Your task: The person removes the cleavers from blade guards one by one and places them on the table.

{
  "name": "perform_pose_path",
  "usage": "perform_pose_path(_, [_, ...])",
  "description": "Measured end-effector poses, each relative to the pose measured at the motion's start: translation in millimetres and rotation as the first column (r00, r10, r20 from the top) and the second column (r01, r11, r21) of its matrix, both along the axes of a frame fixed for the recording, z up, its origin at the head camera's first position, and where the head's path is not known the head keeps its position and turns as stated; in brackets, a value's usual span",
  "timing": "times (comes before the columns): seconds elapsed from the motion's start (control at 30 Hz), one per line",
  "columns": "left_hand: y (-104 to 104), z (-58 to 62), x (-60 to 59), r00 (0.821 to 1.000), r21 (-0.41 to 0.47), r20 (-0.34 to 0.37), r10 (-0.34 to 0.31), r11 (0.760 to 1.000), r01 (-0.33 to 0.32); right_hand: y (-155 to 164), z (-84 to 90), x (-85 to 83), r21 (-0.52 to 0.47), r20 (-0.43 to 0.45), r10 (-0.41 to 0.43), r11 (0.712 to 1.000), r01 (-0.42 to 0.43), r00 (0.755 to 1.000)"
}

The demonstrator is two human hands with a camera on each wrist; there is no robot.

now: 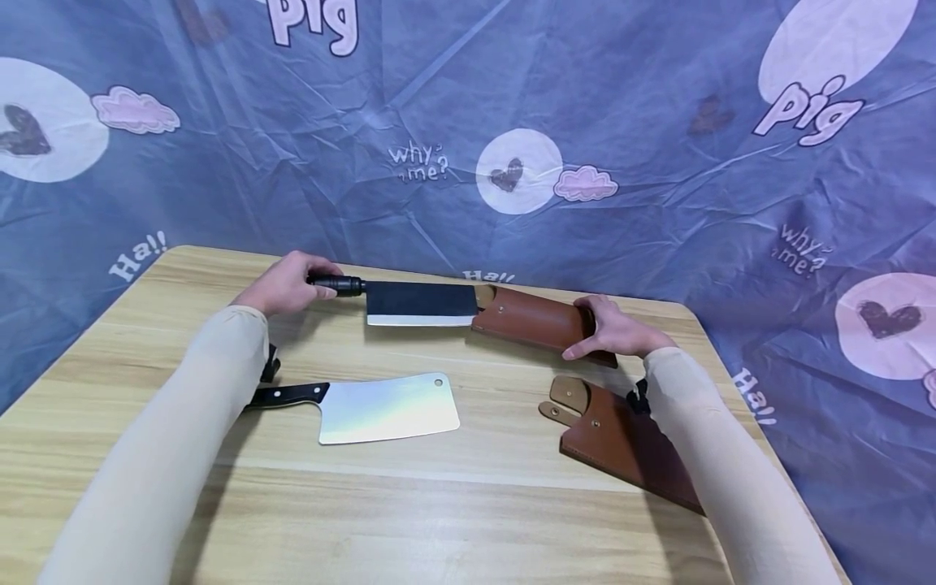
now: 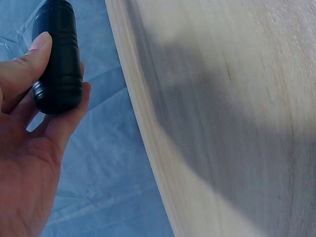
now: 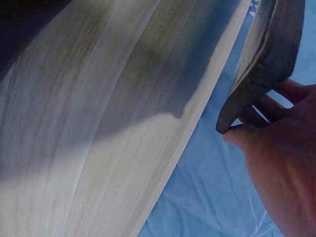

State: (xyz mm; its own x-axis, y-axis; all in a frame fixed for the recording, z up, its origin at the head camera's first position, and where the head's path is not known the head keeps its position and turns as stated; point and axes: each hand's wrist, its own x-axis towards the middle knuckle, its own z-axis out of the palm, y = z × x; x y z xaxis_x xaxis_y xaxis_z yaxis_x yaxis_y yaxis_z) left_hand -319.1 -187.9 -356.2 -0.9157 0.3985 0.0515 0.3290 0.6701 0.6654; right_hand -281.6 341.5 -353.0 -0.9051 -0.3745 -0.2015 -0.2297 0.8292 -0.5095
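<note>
My left hand grips the black handle of a dark-bladed cleaver held above the far side of the wooden table. The blade's tip sits at the mouth of a brown leather sheath, which my right hand holds at its far end, fingers curled round the edge. A second cleaver with a shiny blade and black handle lies flat near my left forearm. A second brown sheath lies under my right forearm.
A blue printed cloth hangs behind and around the table. The table's far edge runs just beyond both hands; its right corner is near the right wrist.
</note>
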Motion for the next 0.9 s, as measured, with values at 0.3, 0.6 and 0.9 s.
perform_pose_path(0.3, [-9.0,0.1,0.9,1.0,-0.002,0.007,0.021,1.0,-0.021,11.0,1.7,2.2,-0.007,-0.002,-0.028,1.0,0.028,1.0])
perform_pose_path(0.6, [-21.7,-2.8,2.3,1.0,-0.017,0.002,0.026,1.0,-0.026,23.1,0.9,7.6,-0.005,0.002,-0.048,0.999,0.048,0.999])
perform_pose_path(0.9, [-32.6,-5.8,5.0,0.999,-0.027,0.0,0.04,0.999,-0.04,39.1,1.8,12.1,-0.048,0.027,-0.09,0.995,0.091,0.996])
